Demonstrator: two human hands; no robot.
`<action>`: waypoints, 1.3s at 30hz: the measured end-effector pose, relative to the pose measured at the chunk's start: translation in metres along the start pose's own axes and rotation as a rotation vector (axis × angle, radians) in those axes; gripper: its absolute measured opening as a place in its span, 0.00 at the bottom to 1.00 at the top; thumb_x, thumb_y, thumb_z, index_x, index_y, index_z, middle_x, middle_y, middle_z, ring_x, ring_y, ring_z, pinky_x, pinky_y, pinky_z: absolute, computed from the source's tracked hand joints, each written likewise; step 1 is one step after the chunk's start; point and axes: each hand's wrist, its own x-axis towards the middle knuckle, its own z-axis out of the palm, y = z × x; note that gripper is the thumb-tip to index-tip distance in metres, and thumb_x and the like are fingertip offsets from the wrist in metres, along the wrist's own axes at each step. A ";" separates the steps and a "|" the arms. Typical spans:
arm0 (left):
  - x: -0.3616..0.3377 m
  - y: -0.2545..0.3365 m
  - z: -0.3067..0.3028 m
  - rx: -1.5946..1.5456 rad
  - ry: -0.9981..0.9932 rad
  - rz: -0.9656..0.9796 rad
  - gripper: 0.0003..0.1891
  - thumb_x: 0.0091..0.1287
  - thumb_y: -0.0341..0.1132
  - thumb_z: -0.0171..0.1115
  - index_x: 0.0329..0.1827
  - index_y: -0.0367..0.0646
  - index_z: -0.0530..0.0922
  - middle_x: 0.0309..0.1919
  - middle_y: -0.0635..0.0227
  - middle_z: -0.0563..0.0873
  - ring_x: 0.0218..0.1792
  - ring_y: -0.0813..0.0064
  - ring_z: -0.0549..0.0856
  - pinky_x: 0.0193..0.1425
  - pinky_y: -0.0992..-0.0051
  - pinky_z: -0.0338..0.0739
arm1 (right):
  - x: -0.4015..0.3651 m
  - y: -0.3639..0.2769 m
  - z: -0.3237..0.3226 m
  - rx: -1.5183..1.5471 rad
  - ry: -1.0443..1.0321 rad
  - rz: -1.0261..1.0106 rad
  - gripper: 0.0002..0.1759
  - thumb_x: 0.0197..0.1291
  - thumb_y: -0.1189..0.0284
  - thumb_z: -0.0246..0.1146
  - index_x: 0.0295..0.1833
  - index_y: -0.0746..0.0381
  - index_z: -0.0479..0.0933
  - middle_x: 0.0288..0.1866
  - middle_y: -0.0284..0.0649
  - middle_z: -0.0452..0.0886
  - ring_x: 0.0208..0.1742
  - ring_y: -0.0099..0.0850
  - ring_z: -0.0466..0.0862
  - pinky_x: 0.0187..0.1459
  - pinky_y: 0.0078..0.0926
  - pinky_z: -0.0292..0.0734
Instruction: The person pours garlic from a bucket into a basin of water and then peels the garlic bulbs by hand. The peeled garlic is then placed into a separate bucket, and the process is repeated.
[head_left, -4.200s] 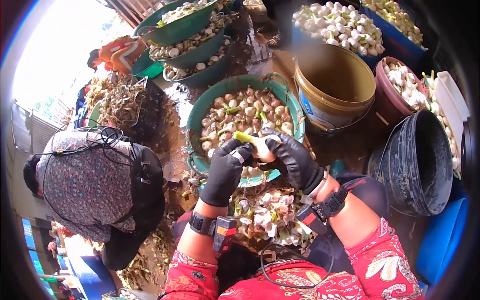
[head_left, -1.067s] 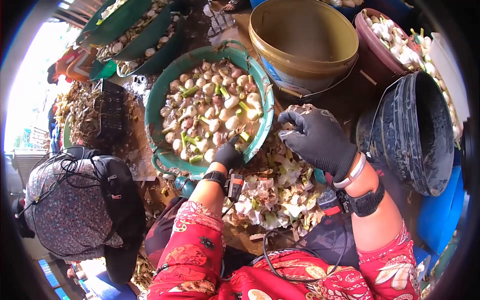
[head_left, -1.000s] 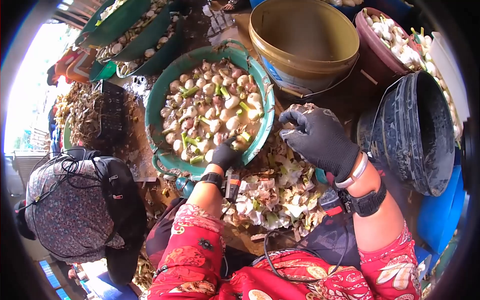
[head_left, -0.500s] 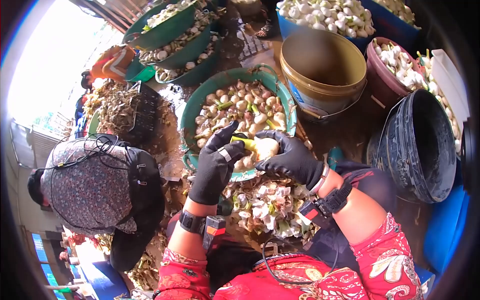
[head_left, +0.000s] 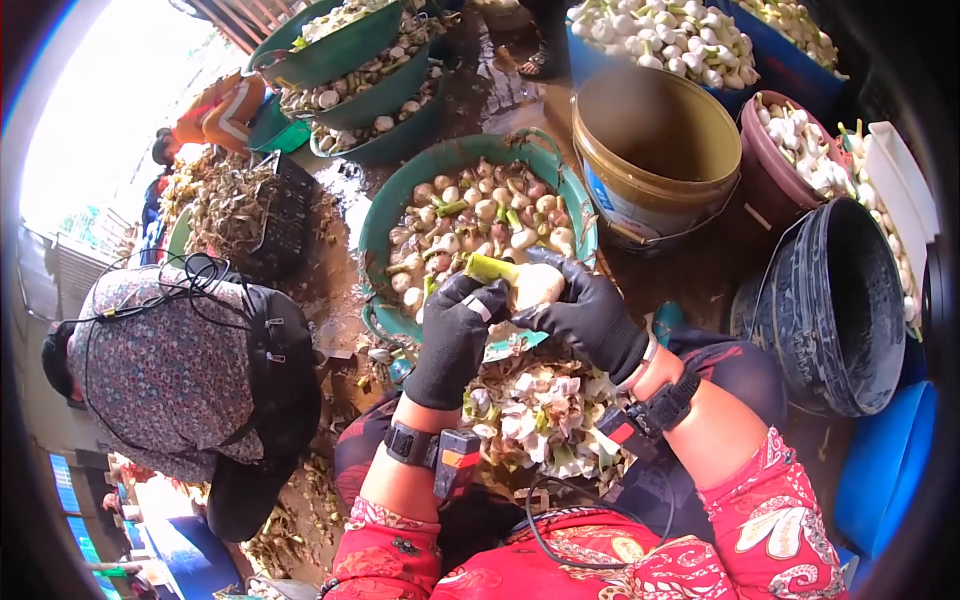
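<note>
A pale garlic bulb with a short green stem is held up over the near rim of a green tub. My right hand, in a black glove, grips its right side between thumb and fingers. On the left, my black-gloved left hand has its fingers curled against the bulb below the stem; a light band wraps one finger. Its fingertips are partly hidden. Many more garlic bulbs lie in the tub. A heap of white peelings lies below my hands.
A tan bucket and a black bucket stand to the right. Behind them, a pink tub and a blue container hold white garlic. Stacked green basins stand at back left. A person bends close at left.
The left-hand fingers, raised along the stem before, are now curled lower against the bulb. The green stem shows more fully. The bulb is still in the right hand, and the view has shifted slightly.
</note>
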 end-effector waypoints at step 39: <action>-0.016 0.007 -0.005 0.272 -0.121 0.011 0.12 0.63 0.31 0.62 0.47 0.35 0.78 0.36 0.68 0.85 0.36 0.80 0.82 0.42 0.79 0.76 | 0.000 -0.017 -0.018 0.303 -0.276 0.360 0.17 0.63 0.69 0.60 0.53 0.68 0.73 0.43 0.39 0.79 0.44 0.26 0.80 0.46 0.23 0.78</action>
